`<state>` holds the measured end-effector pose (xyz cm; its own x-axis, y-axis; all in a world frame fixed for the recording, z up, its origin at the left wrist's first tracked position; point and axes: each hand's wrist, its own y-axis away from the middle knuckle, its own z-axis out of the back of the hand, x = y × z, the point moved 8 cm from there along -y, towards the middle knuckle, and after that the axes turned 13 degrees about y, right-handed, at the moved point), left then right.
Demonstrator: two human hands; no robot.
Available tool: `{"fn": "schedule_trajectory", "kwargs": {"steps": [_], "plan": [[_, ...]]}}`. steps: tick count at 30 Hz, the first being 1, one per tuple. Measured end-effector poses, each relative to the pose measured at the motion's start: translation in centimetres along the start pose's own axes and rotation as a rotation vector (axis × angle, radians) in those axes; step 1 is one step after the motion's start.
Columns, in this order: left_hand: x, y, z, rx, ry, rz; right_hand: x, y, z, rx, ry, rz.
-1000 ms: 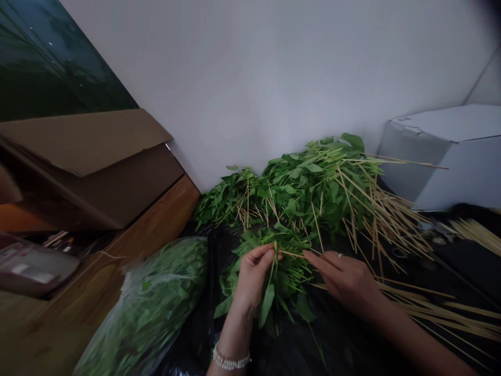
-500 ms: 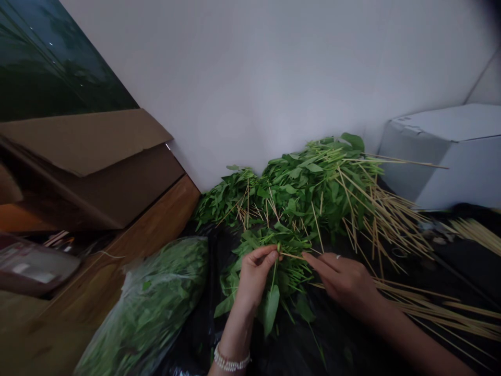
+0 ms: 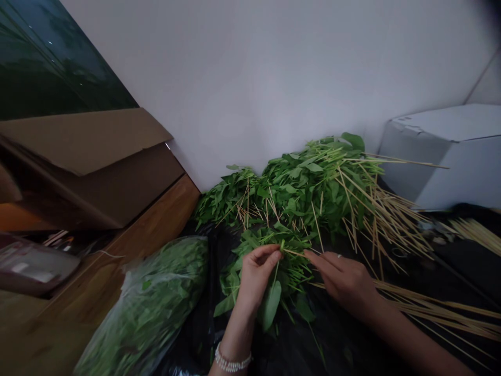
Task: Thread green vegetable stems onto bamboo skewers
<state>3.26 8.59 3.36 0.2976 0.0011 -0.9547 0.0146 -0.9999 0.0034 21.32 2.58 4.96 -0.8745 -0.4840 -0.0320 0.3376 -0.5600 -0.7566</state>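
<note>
My left hand (image 3: 256,271) pinches the stem of a green leaf (image 3: 271,305), whose blade hangs down below the fingers. From the right, my right hand (image 3: 344,277) grips a thin wooden skewer (image 3: 296,253); its tip meets the stem at my left fingertips. Whether the tip has gone through the stem is too small to tell. Under and behind both hands lies a loose heap of leafy stems (image 3: 289,235). More bare skewers (image 3: 438,305) lie beside my right forearm.
Against the wall is a large pile of leaves on skewers (image 3: 309,172). A clear bag of leaves (image 3: 156,303) lies at left, near a cardboard box (image 3: 97,167). A white box (image 3: 450,146) stands at right. Black plastic (image 3: 289,350) covers the work surface.
My left fingertips, with the leaf stem, have shifted slightly right. The skewer now slopes a little more, and the right hand has barely moved.
</note>
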Motion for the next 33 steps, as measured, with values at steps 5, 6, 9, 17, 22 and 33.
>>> {"fn": "schedule_trajectory", "kwargs": {"steps": [5,6,9,17,22,33], "plan": [[0.9,0.1,0.3,-0.03,0.067,0.051,0.1,0.1,0.1,-0.032,-0.038,0.002],[1.0,0.1,0.2,-0.029,0.079,0.058,0.2,0.1,0.2,-0.039,-0.045,0.003],[1.0,0.1,0.0,-0.034,0.091,0.076,0.4,0.0,0.3,-0.042,-0.05,0.008],[1.4,0.3,-0.7,-0.024,0.092,0.128,0.7,-0.1,0.5,-0.065,-0.041,0.003],[1.2,0.4,-1.2,-0.002,0.092,0.127,0.6,0.2,0.2,-0.057,-0.077,-0.007],[2.2,1.6,-3.5,0.166,0.011,0.14,1.3,0.6,-0.5,-0.042,-0.067,0.03]]}}
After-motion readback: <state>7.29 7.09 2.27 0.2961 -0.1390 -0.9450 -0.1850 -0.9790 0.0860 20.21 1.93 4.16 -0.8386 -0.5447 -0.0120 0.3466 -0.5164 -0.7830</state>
